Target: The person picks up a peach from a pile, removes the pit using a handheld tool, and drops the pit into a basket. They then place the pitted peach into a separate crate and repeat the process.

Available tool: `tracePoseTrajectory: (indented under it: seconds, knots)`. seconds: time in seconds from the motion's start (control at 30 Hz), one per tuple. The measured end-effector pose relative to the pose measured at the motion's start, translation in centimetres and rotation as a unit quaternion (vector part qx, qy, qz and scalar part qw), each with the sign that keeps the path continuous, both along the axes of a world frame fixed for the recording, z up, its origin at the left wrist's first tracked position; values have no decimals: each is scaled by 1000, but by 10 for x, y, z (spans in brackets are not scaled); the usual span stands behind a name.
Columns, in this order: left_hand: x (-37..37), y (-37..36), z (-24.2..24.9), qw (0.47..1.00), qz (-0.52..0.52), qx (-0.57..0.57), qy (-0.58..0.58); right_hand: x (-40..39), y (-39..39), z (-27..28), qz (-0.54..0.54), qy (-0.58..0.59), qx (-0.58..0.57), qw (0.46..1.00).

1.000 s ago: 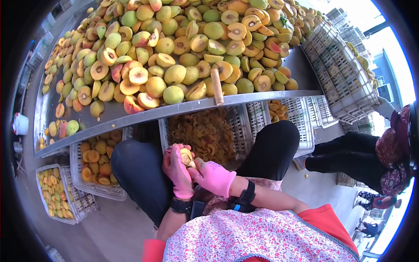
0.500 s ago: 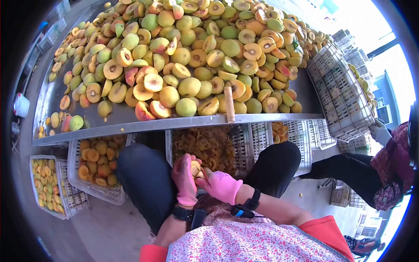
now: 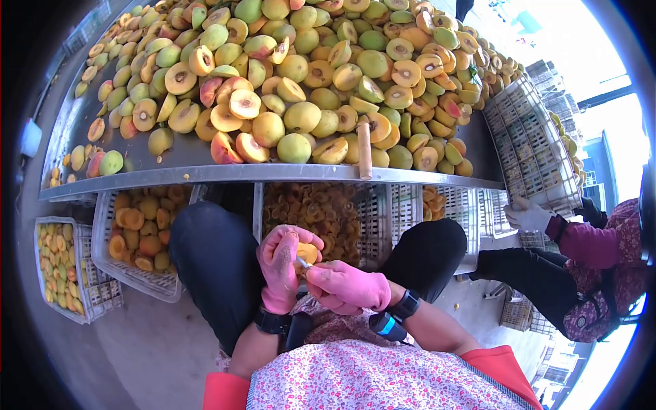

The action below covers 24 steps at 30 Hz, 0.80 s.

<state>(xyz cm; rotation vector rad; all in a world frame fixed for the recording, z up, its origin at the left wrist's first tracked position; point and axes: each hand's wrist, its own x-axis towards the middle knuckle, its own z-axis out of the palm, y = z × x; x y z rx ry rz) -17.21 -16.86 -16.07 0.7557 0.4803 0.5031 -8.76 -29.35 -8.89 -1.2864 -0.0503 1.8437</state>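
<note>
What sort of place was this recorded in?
Likely a fruit-processing workshop: a metal table heaped with fruit, much of it halved; plastic crates beneath; another person's gloved hand by another crate.

To your three o'clock, slightly below, a co-worker (image 3: 601, 256) in a patterned purple top touches a tilted plastic crate (image 3: 533, 147). Stacked crates (image 3: 555, 92) stand beyond at two; a blurred white bucket (image 3: 31, 139) sits near nine.

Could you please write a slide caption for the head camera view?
The left hand holds a fruit piece, the right hand a small tool, beside a table of cut fruit.
</note>
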Motion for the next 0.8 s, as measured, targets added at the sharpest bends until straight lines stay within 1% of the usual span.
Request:
tracePoseTrajectory:
  seconds: [0.03,0.07,0.1,0.17,0.2,0.23,0.27,0.3,0.33,0.37,0.43,0.47,0.5,0.57,0.6,0.63,0.7,0.73,0.77,0.8]
  knots:
    - [-1,2,2,999,-31,-5,-25,0,-4,-1,1,5,0,1000]
    - [-3,6,3,997,-60,-6,-50,2,-7,-3,14,47,8,999]
    - [-3,9,3,997,-59,-1,-51,5,-6,-4,27,84,16,996]
    - [-6,10,0,990,-131,31,-31,0,-7,-3,38,74,26,996]
    - [-7,14,1,986,-165,22,-16,-1,-5,-1,44,62,3,997]
    - [-6,13,0,986,-166,25,-14,-3,-6,0,48,50,-20,997]
    - [-4,11,-2,984,-176,23,-28,-3,-9,0,46,52,-16,997]
    - [-2,12,-5,982,-183,25,-43,0,-13,0,25,95,30,995]
    - [1,16,-6,974,-206,61,-77,2,-14,-2,6,138,76,987]
    - [2,16,-5,973,-205,71,-76,0,-14,-7,10,137,85,987]
    - [4,7,2,986,-159,6,-51,-9,-19,-24,-59,132,144,979]
    - [8,3,-3,991,-125,-15,-51,-14,-18,-35,-70,74,135,986]
    - [9,-1,-5,991,-126,-6,-49,-17,-22,-40,-70,75,145,984]
    - [10,0,-3,996,9,-90,9,-15,-31,-43,-92,-3,217,972]
    - [8,7,-2,990,3,-143,14,-12,-38,-47,-100,6,243,965]
    - [8,9,-2,991,4,-133,17,-9,-44,-47,-108,11,265,958]
    - [9,8,-3,983,-29,-181,-28,-5,-58,-52,-123,10,234,964]
    - [10,8,1,980,-29,-198,-13,-1,-60,-50,-124,9,240,963]
    - [12,8,2,981,-30,-192,-12,0,-63,-45,-109,-29,227,967]
    - [12,8,2,977,-28,-212,-2,0,-65,-44,-94,-65,213,970]
